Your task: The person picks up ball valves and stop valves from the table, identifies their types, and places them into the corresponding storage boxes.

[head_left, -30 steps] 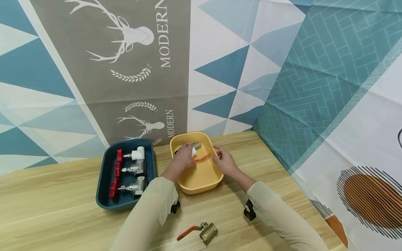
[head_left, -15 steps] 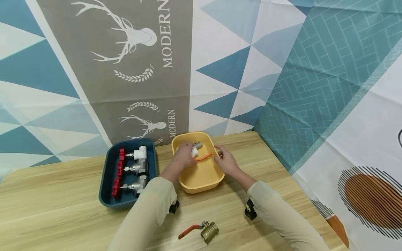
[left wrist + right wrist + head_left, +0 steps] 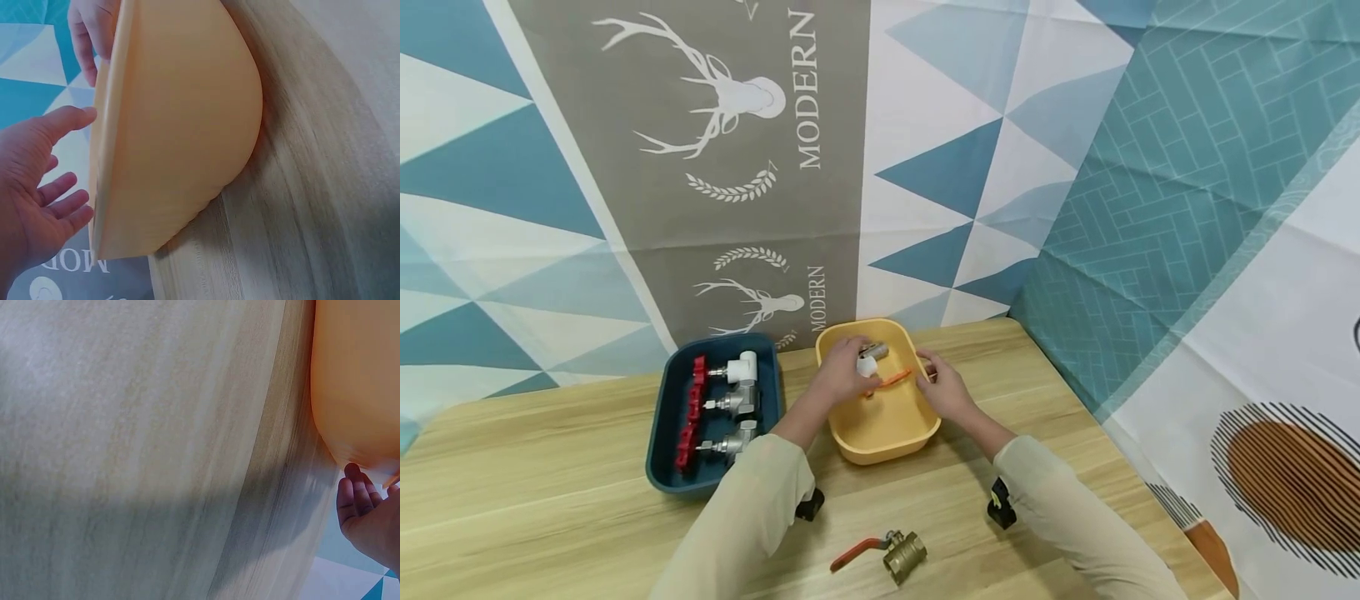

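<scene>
My left hand (image 3: 842, 372) is over the far left part of a yellow tray (image 3: 895, 433), its fingers spread with a gap between them and the thumb. Close by it in the tray are a white fitting (image 3: 867, 367), an orange lever handle (image 3: 896, 378) and a grey metal cylindrical piece (image 3: 876, 351). In the left wrist view the left hand (image 3: 37, 187) shows nothing between its fingers. My right hand (image 3: 946, 387) holds the tray's right rim, thumb on the inner side; its fingers (image 3: 357, 487) lie against the outer wall in the right wrist view.
Left of the yellow tray stands a dark blue tray (image 3: 658, 446) with several red-handled valves (image 3: 730, 404). Near the front of the wooden table (image 3: 550, 475) lies a brass ball valve (image 3: 904, 557) with a red lever. A patterned backdrop (image 3: 925, 100) rises behind the table.
The left hand's fingers have loosened and drawn slightly away, so more of the white fitting and orange handle shows. The right hand keeps its place on the rim. The head view has shifted slightly.
</scene>
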Available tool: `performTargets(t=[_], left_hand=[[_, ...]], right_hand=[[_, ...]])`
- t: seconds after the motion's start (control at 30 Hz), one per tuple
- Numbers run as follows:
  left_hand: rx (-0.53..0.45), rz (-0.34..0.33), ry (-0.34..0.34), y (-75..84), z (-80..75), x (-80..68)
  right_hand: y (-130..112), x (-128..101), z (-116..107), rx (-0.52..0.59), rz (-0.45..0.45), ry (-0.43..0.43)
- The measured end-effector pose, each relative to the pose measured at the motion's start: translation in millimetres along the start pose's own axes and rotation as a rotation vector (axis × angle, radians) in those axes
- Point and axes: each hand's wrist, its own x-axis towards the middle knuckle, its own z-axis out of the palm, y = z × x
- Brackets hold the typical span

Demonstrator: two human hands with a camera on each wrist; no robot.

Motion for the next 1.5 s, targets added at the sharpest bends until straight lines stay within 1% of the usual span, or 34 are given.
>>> performTargets(t=[0.13, 0.37, 0.47, 0.57, 0.67, 0.77, 0.9, 1.1, 1.33, 1.5], left_hand=[[-0.037, 0.014, 0.0, 3.4, -3.2, -5.6], [-0.102, 0.092, 0.03, 7.1, -4.9, -14.6], [-0.113, 0.12, 0.038, 6.5, -4.0, -17.8], [-0.117, 0.128, 0.043, 6.8, -4.1, -21.5], [-0.12, 0.12, 0.048, 8.5, -5.5, -26.0], [-0.137, 0.097, 0.037, 10.8, -7.0, -32.7], [-0.208, 0.074, 0.023, 12.9, -7.8, -42.8], [-0.314, 0.089, 0.033, 14.4, -9.1, -56.4], [-0.361, 0.071, 0.019, 16.2, -11.4, -72.6], [-0.384, 0.08, 0.042, 13.7, -9.9, -84.7]], right_hand=[[1.9, -0.1, -0.5, 0.0, 0.008, 0.006], [4.6, -1.2, -1.5, -0.017, 0.005, 0.007], [4.5, -1.3, -2.0, -0.022, 0.009, 0.002], [4.1, -0.3, -3.2, -0.025, 0.012, -0.002], [3.5, 1.6, -4.6, -0.024, 0.01, -0.001], [3.2, 2.0, -5.4, -0.023, 0.006, -0.004], [3.5, 0.8, -4.6, -0.026, 0.009, -0.017], [4.0, 0.4, -2.0, -0.027, 0.006, -0.023], [1.8, -0.1, -1.1, -0.038, 0.005, -0.024], [0.9, 0.1, -0.8, -0.041, -0.004, -0.025]])
